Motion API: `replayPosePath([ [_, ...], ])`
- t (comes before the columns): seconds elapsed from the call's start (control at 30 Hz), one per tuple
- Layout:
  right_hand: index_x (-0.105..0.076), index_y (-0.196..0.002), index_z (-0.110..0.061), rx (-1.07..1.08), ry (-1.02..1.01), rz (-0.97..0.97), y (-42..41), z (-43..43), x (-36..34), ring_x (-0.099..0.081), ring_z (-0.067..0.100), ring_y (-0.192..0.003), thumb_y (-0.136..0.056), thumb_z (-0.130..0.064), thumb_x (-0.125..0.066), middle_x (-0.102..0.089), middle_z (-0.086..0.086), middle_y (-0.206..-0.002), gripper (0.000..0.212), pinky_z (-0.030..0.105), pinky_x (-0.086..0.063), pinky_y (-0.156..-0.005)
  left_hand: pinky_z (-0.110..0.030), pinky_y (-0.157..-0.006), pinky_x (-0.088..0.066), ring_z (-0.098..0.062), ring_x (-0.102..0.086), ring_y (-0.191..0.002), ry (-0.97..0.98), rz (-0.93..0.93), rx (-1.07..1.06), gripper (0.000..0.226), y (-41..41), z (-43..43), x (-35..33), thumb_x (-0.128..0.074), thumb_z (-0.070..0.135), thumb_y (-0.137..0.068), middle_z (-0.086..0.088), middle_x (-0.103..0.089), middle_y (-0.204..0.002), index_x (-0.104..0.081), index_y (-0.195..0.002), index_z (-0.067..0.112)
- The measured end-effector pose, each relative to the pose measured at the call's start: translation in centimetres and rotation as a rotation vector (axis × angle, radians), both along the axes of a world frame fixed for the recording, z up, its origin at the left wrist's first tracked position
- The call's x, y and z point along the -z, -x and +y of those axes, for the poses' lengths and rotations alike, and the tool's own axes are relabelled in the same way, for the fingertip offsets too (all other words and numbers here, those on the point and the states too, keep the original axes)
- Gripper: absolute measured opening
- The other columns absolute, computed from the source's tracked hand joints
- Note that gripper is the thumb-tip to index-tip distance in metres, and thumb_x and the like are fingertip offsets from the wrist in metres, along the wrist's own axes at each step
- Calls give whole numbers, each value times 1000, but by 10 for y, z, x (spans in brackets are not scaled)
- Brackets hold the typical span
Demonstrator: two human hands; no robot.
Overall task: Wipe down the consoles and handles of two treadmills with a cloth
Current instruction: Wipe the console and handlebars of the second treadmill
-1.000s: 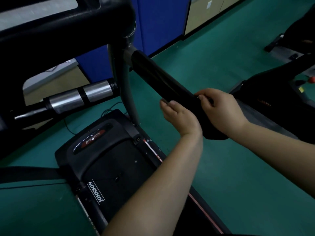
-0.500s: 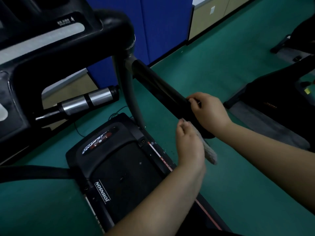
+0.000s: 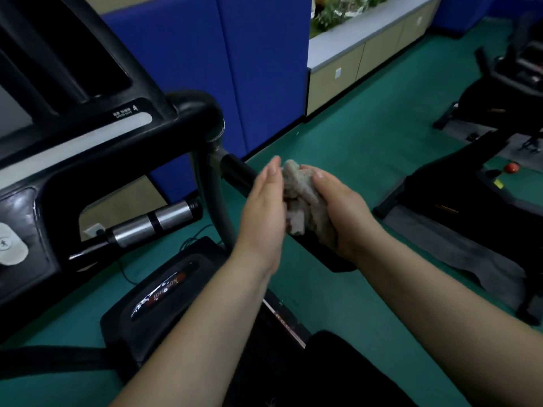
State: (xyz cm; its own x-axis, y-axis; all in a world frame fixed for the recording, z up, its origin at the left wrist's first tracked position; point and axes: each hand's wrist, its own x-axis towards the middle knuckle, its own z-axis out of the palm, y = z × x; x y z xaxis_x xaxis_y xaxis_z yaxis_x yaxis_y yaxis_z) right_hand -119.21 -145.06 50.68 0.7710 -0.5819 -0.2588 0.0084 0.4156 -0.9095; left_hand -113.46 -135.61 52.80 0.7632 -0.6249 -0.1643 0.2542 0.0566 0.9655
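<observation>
A crumpled grey-beige cloth [image 3: 305,198] sits bunched between my two hands, just above the treadmill's black right handle [image 3: 238,174]. My right hand [image 3: 343,212] curls round the cloth from the right. My left hand [image 3: 264,210] lies against the cloth's left side with its fingers straight. The handle runs from the console's corner down under both hands, and its near end [image 3: 332,259] shows below them. The black console [image 3: 88,136] fills the upper left. A second treadmill [image 3: 476,201] stands on the right.
A silver pulse grip [image 3: 152,221] sticks out under the console. The motor cover [image 3: 164,289] and belt lie below my arms. Blue partition panels [image 3: 235,69] and low cabinets [image 3: 361,66] stand behind. More exercise machines [image 3: 517,74] are at the far right on the green floor.
My head has lifted, so more of the console shows. The right hand has let go of the handle and both hands now gather the cloth above it, bunched where it hung flat.
</observation>
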Motion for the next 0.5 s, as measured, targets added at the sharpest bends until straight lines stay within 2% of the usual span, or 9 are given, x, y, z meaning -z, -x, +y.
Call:
replayPosePath([
  [0.07, -62, -112, -7, 79, -133, -3, 1, -16, -8, -71, 23, -69, -100, -28, -44, -74, 11, -81, 30, 32, -59, -63, -27, -100, -43, 0, -53, -112, -117, -117, -92, 35, -9, 10, 2, -40, 34, -100, 18, -53, -119, -46, -134, 30],
  [0.1, -63, -107, -7, 120, -98, 12, 1, -28, -8, -69, 23, -63, -100, -28, -44, -73, 10, -74, 28, 30, -56, -55, -29, -101, -44, -2, -52, -113, -220, -189, -133, 35, -12, 14, 7, -42, 31, -100, 18, -51, -122, -46, -134, 31],
  [0.13, -64, -104, -9, 151, -26, 28, 1, -40, -6, -67, 27, -63, -100, -28, -44, -72, 10, -74, 29, 30, -54, -54, -28, -97, -46, -1, -52, -111, -329, -247, -144, 37, -14, 17, 12, -45, 30, -98, 17, -50, -128, -44, -135, 33],
  [0.2, -66, -107, -17, 134, 175, 30, 0, -63, 2, -64, 38, -73, -98, -32, -40, -73, 12, -88, 31, 41, -52, -63, -14, -76, -47, 5, -54, -94, -498, -303, -73, 44, -10, 16, 27, -50, 31, -96, 16, -46, -134, -38, -138, 35],
  [0.23, -66, -110, -22, 120, 264, 46, -3, -73, 10, -66, 38, -82, -96, -35, -41, -72, 11, -96, 32, 46, -53, -71, -9, -67, -43, 7, -52, -87, -571, -306, -19, 49, -6, 12, 35, -51, 34, -95, 17, -45, -134, -34, -141, 36],
  [0.27, -66, -111, -27, 96, 319, 62, -5, -82, 18, -67, 33, -90, -94, -36, -42, -72, 7, -102, 31, 47, -53, -79, -9, -65, -39, 7, -52, -86, -639, -316, 33, 54, -2, 7, 43, -51, 38, -94, 17, -44, -134, -30, -144, 36],
  [0.37, -65, -112, -31, -20, 381, 67, -14, -100, 52, -68, 17, -95, -97, -33, -45, -71, -2, -105, 25, 43, -54, -88, -17, -81, -37, -4, -54, -104, -712, -389, 33, 64, 17, -15, 71, -49, 46, -93, 7, -38, -143, -20, -148, 36],
  [0.43, -65, -113, -31, -132, 398, 28, -20, -112, 82, -68, 14, -97, -98, -31, -46, -71, -4, -107, 24, 42, -53, -90, -17, -90, -33, -8, -47, -116, -725, -443, -108, 68, 29, -34, 91, -50, 46, -92, 8, -29, -146, -17, -150, 35],
  [0.5, -65, -114, -31, -273, 392, -26, -21, -121, 108, -66, 15, -102, -97, -30, -49, -70, -4, -111, 24, 45, -50, -97, -19, -96, -33, -10, -45, -117, -739, -476, -303, 67, 38, -48, 107, -51, 45, -91, 8, -35, -142, -20, -149, 34],
])
